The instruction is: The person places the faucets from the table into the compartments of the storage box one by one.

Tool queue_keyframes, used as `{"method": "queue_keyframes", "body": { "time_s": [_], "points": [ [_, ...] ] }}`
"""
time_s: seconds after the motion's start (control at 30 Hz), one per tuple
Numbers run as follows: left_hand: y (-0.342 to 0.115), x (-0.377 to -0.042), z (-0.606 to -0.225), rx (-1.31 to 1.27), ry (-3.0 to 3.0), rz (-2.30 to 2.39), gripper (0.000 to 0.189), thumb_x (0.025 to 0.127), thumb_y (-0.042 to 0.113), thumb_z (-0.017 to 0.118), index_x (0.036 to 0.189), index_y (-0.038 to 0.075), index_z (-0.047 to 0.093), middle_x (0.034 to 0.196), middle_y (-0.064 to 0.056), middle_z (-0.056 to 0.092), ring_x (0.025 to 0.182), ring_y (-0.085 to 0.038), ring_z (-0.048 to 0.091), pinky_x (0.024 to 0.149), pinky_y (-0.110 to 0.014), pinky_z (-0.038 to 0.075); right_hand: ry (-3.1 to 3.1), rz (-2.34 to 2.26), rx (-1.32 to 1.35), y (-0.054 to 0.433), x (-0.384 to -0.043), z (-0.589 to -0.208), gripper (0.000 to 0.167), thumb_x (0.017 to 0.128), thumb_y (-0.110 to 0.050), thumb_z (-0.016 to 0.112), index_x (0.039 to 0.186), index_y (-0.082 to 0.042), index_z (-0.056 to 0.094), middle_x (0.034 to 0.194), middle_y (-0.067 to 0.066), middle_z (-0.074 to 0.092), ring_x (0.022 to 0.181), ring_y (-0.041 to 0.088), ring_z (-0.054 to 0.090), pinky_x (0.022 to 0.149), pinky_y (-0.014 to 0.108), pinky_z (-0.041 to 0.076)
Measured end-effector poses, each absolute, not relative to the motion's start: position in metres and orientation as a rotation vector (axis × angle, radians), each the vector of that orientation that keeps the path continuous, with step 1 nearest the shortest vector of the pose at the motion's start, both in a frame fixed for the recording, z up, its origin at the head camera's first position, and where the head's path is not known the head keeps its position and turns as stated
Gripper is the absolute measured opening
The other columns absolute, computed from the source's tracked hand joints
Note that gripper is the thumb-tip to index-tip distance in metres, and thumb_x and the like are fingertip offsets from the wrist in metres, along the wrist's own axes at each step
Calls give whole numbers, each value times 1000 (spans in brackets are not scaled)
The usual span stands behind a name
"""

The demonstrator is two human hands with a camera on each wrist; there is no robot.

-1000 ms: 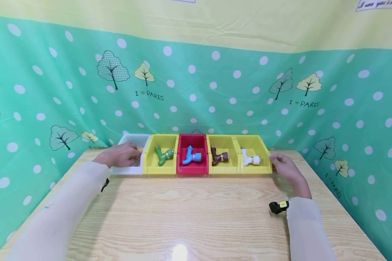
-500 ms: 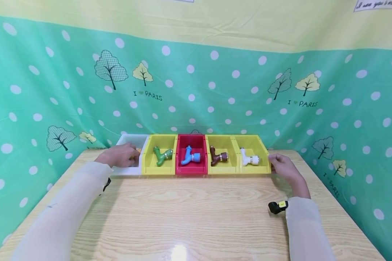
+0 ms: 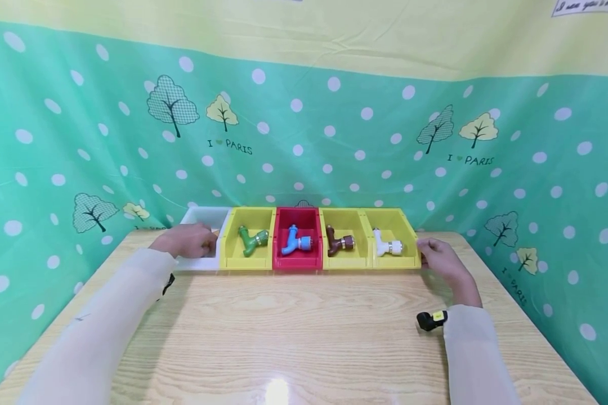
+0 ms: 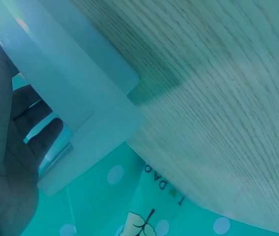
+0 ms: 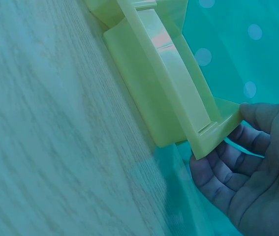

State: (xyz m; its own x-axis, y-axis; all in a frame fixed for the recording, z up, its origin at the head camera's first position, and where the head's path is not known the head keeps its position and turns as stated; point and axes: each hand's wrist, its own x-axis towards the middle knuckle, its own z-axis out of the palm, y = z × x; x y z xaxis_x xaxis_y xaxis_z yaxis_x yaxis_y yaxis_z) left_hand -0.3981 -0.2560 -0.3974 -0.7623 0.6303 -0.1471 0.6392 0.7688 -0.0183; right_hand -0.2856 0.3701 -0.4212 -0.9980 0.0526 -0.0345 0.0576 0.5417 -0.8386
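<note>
My left hand (image 3: 188, 240) reaches over the front lip into the white bin (image 3: 199, 264) at the left end of the row. A small orange bit (image 3: 215, 231) shows just past its fingers; whether they grip it is hidden. In the left wrist view, bent fingers (image 4: 46, 140) show behind the white wall. At the other end, my right hand (image 3: 443, 261) pinches the front right corner of the end yellow bin (image 5: 171, 88) between thumb and fingers. That bin holds a white tap (image 3: 387, 246).
Between the end bins sit a yellow bin with a green tap (image 3: 253, 242), a red bin with a blue tap (image 3: 296, 242) and a yellow bin with a brown tap (image 3: 339, 242). The wooden table (image 3: 294, 326) extends in front; a dotted green cloth (image 3: 304, 140) hangs behind.
Both hands stay at the same bins throughout. The view shifts slightly; the orange bit by the left fingers is a little less visible now.
</note>
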Motion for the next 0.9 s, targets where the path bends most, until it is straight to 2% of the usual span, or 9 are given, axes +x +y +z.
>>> {"method": "queue_keyframes", "body": {
  "time_s": [0.3,0.47,0.57,0.67,0.77,0.9],
  "points": [
    [-251,-390,-391,999,2817,-42,15,99,13,63,100,18,77,83,8,66,73,-12,55,74,-36,54,2762,-1484,134,370,-284,-419,55,112,-40,38,136,7,49,132,27,54,109,34,60,93,45,56],
    [-251,-382,-388,1040,2855,-28,15,99,14,64,107,14,77,88,5,72,72,-11,57,77,-41,57,2836,-1444,130,370,-281,-411,45,112,-32,39,130,8,51,124,27,56,104,36,62,92,47,58],
    [-252,-377,-387,1087,2908,-39,14,99,15,65,105,14,78,88,5,73,71,-10,59,75,-41,58,2899,-1401,109,370,-278,-403,45,112,-28,38,131,10,51,120,29,58,105,40,63,92,50,58],
    [-252,-371,-385,1072,2964,-23,16,100,17,62,96,16,78,78,6,68,66,-10,55,68,-38,55,2955,-1364,76,370,-274,-395,48,112,-33,39,130,10,53,117,30,60,105,42,64,90,51,57],
    [-253,-363,-383,1004,3019,28,19,101,17,59,94,15,77,73,6,62,63,-12,51,64,-35,49,2994,-1318,34,368,-271,-387,52,111,-40,40,125,8,55,112,27,62,101,40,64,87,48,57],
    [-253,-352,-383,943,3112,112,15,99,15,63,100,11,77,80,4,68,64,-13,53,66,-37,53,3034,-1250,-35,364,-269,-377,53,110,-44,42,121,7,56,104,22,63,93,33,61,78,40,54]
  ]
}}
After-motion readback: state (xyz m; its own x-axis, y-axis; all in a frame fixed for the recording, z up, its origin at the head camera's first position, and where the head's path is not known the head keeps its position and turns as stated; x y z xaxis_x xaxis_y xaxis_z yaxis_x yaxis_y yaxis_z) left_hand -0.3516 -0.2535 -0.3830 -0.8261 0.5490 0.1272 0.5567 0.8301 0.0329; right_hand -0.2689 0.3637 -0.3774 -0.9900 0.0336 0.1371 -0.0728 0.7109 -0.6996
